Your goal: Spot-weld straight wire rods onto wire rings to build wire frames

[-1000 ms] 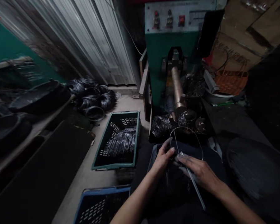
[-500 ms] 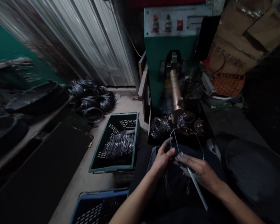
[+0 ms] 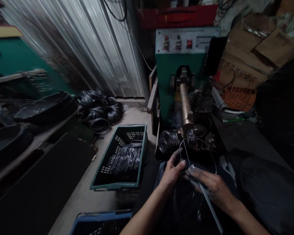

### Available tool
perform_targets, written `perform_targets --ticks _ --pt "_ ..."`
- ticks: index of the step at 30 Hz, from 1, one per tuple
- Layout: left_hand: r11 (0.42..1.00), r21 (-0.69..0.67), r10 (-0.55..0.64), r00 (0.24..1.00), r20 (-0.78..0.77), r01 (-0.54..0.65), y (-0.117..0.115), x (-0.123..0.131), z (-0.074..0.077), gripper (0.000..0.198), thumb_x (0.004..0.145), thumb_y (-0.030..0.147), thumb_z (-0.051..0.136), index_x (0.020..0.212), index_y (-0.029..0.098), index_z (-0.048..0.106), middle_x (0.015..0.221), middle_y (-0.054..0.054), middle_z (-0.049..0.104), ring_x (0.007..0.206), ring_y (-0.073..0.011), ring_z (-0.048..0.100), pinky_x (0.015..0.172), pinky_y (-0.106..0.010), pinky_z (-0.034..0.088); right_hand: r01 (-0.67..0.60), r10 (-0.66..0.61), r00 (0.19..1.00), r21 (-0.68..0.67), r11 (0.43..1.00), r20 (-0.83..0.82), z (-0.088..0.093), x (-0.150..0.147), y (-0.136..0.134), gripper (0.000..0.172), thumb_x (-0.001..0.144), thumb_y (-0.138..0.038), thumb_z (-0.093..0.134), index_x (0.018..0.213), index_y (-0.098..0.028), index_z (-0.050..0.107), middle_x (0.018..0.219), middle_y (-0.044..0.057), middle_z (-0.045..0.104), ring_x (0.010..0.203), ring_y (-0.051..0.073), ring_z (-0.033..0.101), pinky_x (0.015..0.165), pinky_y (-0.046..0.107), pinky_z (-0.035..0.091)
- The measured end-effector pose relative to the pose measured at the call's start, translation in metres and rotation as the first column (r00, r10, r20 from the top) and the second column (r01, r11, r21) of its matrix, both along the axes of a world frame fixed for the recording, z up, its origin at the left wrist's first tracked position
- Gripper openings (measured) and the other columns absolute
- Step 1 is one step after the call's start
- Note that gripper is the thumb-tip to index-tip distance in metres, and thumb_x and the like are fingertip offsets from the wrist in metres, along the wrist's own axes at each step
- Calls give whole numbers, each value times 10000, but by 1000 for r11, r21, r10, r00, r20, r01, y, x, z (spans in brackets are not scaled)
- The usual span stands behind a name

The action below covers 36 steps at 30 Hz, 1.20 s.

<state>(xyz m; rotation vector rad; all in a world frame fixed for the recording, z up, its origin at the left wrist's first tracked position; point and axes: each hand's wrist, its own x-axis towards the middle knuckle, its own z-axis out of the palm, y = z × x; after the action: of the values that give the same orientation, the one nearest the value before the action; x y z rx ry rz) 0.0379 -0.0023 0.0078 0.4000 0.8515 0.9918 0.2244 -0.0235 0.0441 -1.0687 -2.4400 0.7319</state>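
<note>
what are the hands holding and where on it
The left hand and right hand both grip a thin metal wire, close together where its straight length meets its loop; the fingers partly hide the exact spot.

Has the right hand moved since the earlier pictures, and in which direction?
Yes, slightly. The right hand has shifted to the right, judged against the wire coil on the machine.

Coiled wire (image 3: pixel 168 142) stands just ahead of the hands (image 3: pixel 172 171), a green crate (image 3: pixel 115 186) to their left
</note>
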Motion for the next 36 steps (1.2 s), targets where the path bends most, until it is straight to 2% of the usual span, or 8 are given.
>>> perform_targets --ticks 11,14,17,21,25,29,36 --pt "1000 -18 20 999 42 -19 11 4 0 730 743 318 721 1394 241 402 747 24 514 498 -83 524 437 -203 469 11 -9 999 35 999 -32 -4 2 10 488 881 -90 544 1352 -204 490 1279 78 620 1164 192 592 975 326 517" --pt "999 -11 39 999 20 -38 8 4 -3 691 736 303 727 1364 240 446 771 20 523 505 -70 513 431 -179 445 21 -20 999 20 1000 -28 -5 2 7 479 889 -103 541 1351 -214 490 1293 72 610 1180 194 579 986 332 507" --pt "1000 -6 26 999 -27 -26 14 3 -7 683 737 302 724 1360 246 451 760 15 548 543 -95 548 472 -209 485 58 -58 998 23 998 -9 -8 1 9 437 907 -148 539 1337 -213 500 1225 71 647 1106 188 623 930 316 533" --pt "999 -10 41 997 -60 -41 51 1 -15 676 709 292 740 1331 226 482 781 -7 604 549 -99 561 518 -247 525 110 -132 986 188 976 107 -15 2 39 258 918 -235 550 1165 -212 620 997 71 716 922 221 673 849 385 524" --pt "992 36 122 990 -77 -120 101 -3 -20 639 666 254 764 1260 208 534 925 -48 646 589 -106 587 495 -237 522 137 -207 961 336 932 181 -17 3 84 141 922 -271 560 999 -238 674 927 63 703 901 242 639 870 446 437" --pt "989 58 138 987 -87 -133 130 -9 -23 606 656 223 766 1221 185 551 877 -52 655 622 -134 611 477 -238 518 155 -199 971 289 945 131 -17 0 114 119 920 -252 569 972 -226 672 934 62 680 930 236 606 826 393 442" --pt "984 83 165 982 -93 -157 148 -15 -33 598 651 211 762 1206 162 542 798 -40 635 584 -127 596 466 -241 513 167 -170 986 196 966 -6 -23 -9 133 112 927 -212 544 957 -204 651 910 64 648 896 211 598 802 355 499"
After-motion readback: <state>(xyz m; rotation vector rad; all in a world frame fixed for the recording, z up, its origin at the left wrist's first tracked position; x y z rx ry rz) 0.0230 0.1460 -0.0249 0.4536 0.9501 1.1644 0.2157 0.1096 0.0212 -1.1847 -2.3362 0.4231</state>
